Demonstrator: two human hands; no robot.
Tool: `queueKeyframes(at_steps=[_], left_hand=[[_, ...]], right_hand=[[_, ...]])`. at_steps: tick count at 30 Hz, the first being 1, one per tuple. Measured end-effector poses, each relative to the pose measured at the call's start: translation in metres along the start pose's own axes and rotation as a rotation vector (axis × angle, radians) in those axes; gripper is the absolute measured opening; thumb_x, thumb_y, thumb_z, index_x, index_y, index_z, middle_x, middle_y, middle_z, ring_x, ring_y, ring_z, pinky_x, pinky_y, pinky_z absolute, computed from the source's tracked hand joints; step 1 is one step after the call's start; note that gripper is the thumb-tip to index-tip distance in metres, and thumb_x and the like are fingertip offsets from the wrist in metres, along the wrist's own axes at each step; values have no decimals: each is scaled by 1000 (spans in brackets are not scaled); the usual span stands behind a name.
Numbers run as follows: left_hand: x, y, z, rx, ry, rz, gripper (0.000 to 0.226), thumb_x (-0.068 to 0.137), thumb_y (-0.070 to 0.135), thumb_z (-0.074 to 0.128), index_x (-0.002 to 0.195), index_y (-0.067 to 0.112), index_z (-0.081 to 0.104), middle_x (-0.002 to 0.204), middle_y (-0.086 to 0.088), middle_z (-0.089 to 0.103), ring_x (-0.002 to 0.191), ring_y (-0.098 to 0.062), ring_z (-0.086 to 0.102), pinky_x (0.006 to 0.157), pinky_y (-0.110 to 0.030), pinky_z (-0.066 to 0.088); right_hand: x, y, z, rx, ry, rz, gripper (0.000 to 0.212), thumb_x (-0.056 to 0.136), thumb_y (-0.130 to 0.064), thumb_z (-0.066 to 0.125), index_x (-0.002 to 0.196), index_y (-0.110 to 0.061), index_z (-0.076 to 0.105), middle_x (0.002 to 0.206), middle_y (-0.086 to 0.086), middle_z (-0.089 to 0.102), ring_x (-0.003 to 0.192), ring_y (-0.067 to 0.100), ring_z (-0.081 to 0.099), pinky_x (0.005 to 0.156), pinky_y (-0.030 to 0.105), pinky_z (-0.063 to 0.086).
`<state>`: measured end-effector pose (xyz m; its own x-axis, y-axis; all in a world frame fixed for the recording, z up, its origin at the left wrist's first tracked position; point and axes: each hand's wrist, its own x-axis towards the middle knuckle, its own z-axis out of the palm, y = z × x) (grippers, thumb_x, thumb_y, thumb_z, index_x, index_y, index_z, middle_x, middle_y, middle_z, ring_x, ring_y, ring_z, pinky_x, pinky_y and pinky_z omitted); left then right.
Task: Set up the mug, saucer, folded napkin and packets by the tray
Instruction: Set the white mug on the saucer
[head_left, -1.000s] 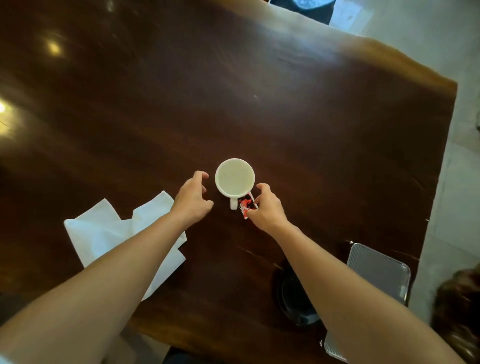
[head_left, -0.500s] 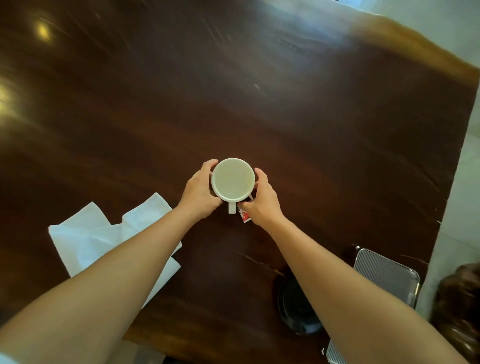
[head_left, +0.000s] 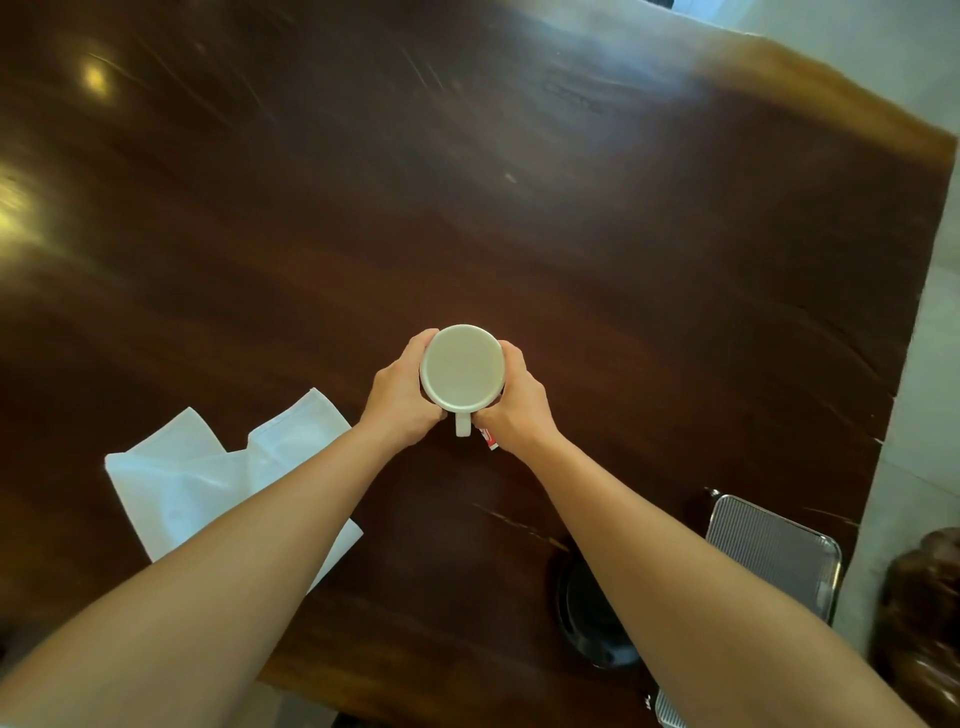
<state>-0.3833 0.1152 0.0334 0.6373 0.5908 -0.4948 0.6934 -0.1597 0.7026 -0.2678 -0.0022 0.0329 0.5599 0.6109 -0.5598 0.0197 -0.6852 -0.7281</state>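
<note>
**Q:** Where is the mug, and what holds it?

**A:** The mug (head_left: 462, 366) stands mouth-up near the middle of the desk (head_left: 519, 208). Its handle (head_left: 462, 425) points straight back toward me. I have it clasped from both sides. My left hand (head_left: 399, 397) is curled round its left wall and my right hand (head_left: 515, 404) round its right wall. Each grip is closed on the mug's body, and neither is on the handle. I cannot tell whether the base is resting on the desk or has been lifted clear.

**Q:** And the packets?

**A:** One red-and-white packet (head_left: 490, 440) shows just beside the handle, under the heel of my right hand. I cannot tell whether that hand also pinches it or it simply lies on the desk.

**Q:** Which way does the mug have to go?

**A:** Toward me and to my right. The dark saucer (head_left: 582, 618) lies by the desk's near edge, half hidden behind my right forearm. The mesh tray (head_left: 769, 545) is just beside it, further right. My right hand is on that side, so I judge it should do the carrying. The napkin (head_left: 208, 478) lies loosely spread on the opposite side, partly under my left forearm and well apart from the tray.
</note>
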Motion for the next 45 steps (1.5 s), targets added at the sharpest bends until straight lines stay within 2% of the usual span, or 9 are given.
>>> queueKeyframes(at_steps=[5, 7, 9, 13, 17, 25, 29, 40, 45], left_hand=[[-20, 6, -3, 5, -23, 41, 85, 78, 8, 81, 147, 31, 37, 130, 5, 56, 111, -11, 49, 88, -27, 41], [-28, 9, -4, 12, -30, 65, 85, 77, 12, 83, 146, 31, 37, 129, 6, 56, 111, -10, 49, 88, -26, 41], [-38, 12, -4, 16, -32, 80, 88, 76, 14, 85, 147, 31, 37, 130, 6, 58, 113, -12, 52, 87, -26, 41], [-64, 18, 1, 48, -27, 97, 93, 77, 15, 83, 152, 29, 30, 136, 0, 57, 122, -21, 54, 89, -28, 42], [-95, 27, 10, 74, -40, 128, 97, 74, 17, 85, 152, 30, 29, 138, 0, 55, 124, -22, 54, 92, -30, 43], [-161, 54, 34, 95, -113, 265, 98, 67, 25, 92, 147, 29, 35, 128, 5, 57, 112, -13, 53, 89, -29, 44], [-191, 63, 54, 117, -150, 313, 96, 66, 25, 93, 144, 28, 38, 125, 10, 54, 112, -12, 53, 88, -28, 44], [-230, 80, 103, 193, -222, 343, 85, 62, 21, 94, 134, 23, 49, 117, 4, 63, 107, -16, 59, 83, -27, 46], [-240, 87, 120, 214, -253, 378, 84, 64, 19, 93, 135, 22, 48, 119, 2, 62, 108, -15, 57, 86, -28, 46]], right_hand=[[-24, -3, -2, -1, 15, -8, 83, 76, -4, 81, 143, -26, 38, 113, -11, 52, 109, 13, 54, 83, 32, 54], [-36, -4, -4, 11, 28, -18, 82, 76, -5, 82, 142, -26, 39, 113, -10, 52, 105, 12, 54, 80, 29, 52], [-50, -3, -6, 21, 40, -34, 80, 75, -6, 82, 140, -26, 40, 113, -9, 54, 103, 12, 54, 77, 25, 50], [-81, 0, -12, 28, 61, -62, 81, 76, -8, 82, 142, -26, 39, 113, -10, 53, 105, 11, 54, 84, 32, 54], [-117, 10, -18, 20, 102, -99, 83, 75, -11, 84, 143, -25, 38, 116, -8, 55, 107, 13, 56, 81, 27, 45], [-192, 41, -33, 64, 206, -145, 85, 70, -22, 91, 139, -25, 39, 118, -9, 55, 108, 10, 56, 86, 27, 51], [-229, 58, -41, 62, 245, -141, 84, 71, -23, 91, 138, -22, 40, 115, -10, 54, 102, 8, 55, 78, 15, 46], [-290, 103, -63, 3, 377, -16, 85, 68, -16, 87, 138, -20, 38, 122, 3, 59, 112, 23, 59, 90, 37, 53], [-306, 118, -69, 1, 427, 7, 80, 67, -15, 85, 135, -19, 42, 119, 4, 60, 108, 23, 60, 86, 39, 55]])
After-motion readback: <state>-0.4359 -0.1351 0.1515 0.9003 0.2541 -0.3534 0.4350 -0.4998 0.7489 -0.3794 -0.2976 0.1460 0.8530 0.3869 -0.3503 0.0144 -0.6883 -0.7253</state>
